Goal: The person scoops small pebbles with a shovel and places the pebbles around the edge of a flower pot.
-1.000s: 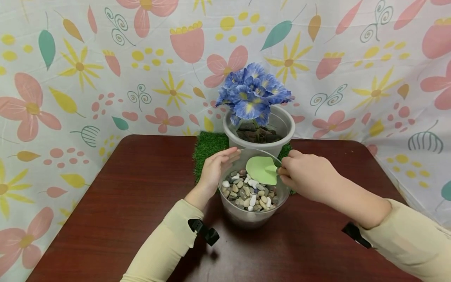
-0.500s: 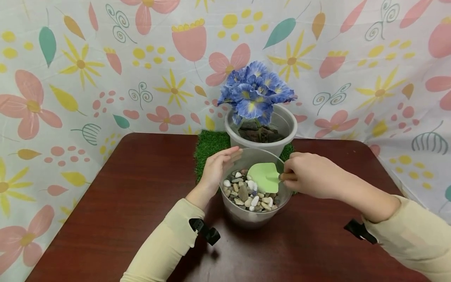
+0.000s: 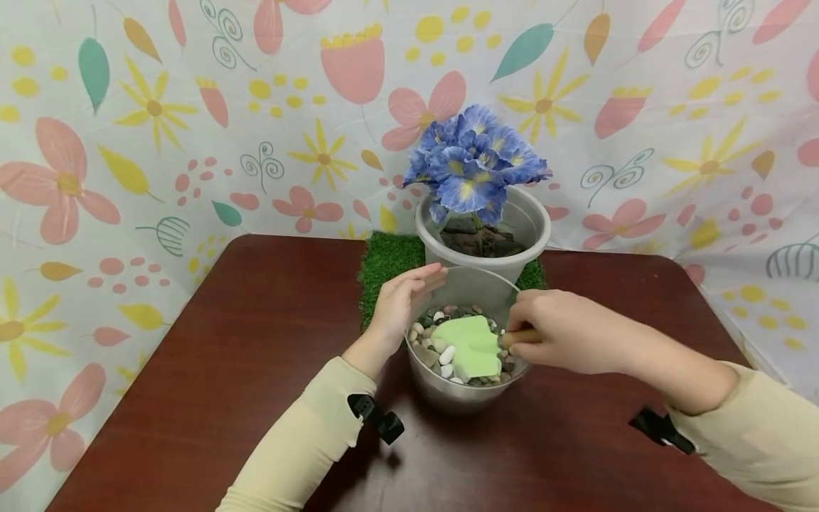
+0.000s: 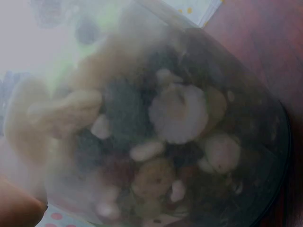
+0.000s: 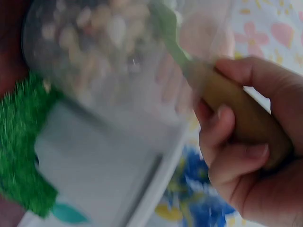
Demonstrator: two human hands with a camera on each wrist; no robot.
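Note:
A clear plastic bucket [image 3: 444,395] stands tilted slightly toward me, part filled with mixed pebbles [image 3: 427,355]. The small trowel [image 3: 467,345] has a light green blade, which lies down among the stones. Its wooden handle [image 5: 236,104] is gripped by my right hand [image 3: 569,331] at the bucket's right rim. Along the left outer wall rests my left hand [image 3: 395,306], fingers extended flat against the plastic. Through the hazy wall in the left wrist view, stones [image 4: 177,113] show close up. The blade's tip is partly hidden by pebbles.
Directly behind the bucket stands a grey-white flowerpot [image 3: 441,249] with blue flowers [image 3: 473,167], on a mat of artificial grass [image 3: 390,267]. The dark wooden table [image 3: 269,320] meets a floral-print cloth [image 3: 211,142] at the back.
The trowel has moved down and slightly left from the bucket's upper right into the pebbles, with my right hand following. My left hand keeps its place on the wall.

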